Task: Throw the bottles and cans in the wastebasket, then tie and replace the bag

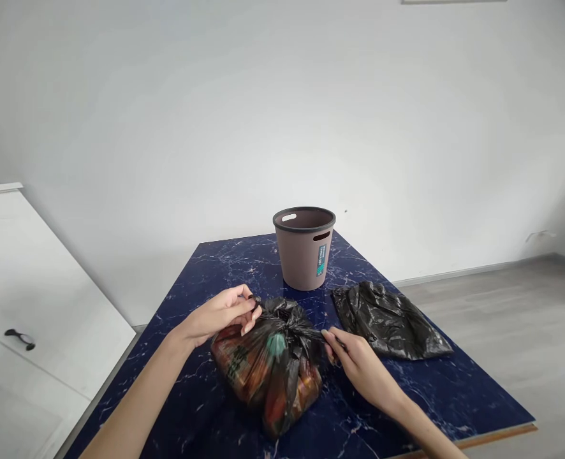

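Note:
A filled black plastic bag (pixel 273 370) rests on the table close to me, its neck gathered and twisted at the top. Orange, red and green items show dimly through the thin plastic. My left hand (pixel 229 311) pinches one end of the bag's top between thumb and fingers. On the other side, my right hand (pixel 352 357) is closed around the opposite end, which is stretched tight from the neck. What exactly is inside the bag cannot be made out.
Behind the bag stands a brownish waste bin (pixel 299 261) with a dark rim and handle slots. A flat black plastic bag (pixel 390 322) lies on the right of the blue marbled table (pixel 234 264). A white cabinet (pixel 34 274) is at left, a pale wall behind.

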Action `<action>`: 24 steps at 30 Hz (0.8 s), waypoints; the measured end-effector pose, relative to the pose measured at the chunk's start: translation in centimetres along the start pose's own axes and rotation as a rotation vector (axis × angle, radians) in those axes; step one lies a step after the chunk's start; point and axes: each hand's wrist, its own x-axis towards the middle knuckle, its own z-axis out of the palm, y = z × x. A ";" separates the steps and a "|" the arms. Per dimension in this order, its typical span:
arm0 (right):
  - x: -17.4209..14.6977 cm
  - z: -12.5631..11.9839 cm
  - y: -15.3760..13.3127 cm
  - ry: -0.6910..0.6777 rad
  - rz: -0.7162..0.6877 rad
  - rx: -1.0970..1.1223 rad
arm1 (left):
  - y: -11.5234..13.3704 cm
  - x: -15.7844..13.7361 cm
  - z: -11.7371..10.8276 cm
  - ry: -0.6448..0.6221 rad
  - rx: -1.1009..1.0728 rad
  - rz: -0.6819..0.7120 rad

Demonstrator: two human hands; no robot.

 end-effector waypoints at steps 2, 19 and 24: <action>-0.1 -0.2 0.0 -0.007 0.012 -0.043 | -0.4 0.0 -0.2 -0.012 0.038 -0.018; 2.6 -3.9 -4.8 0.179 -0.101 0.034 | 3.1 1.9 0.4 0.220 0.423 0.393; 2.7 -12.1 -4.3 0.463 0.030 0.168 | 3.1 7.1 1.5 0.490 0.811 0.572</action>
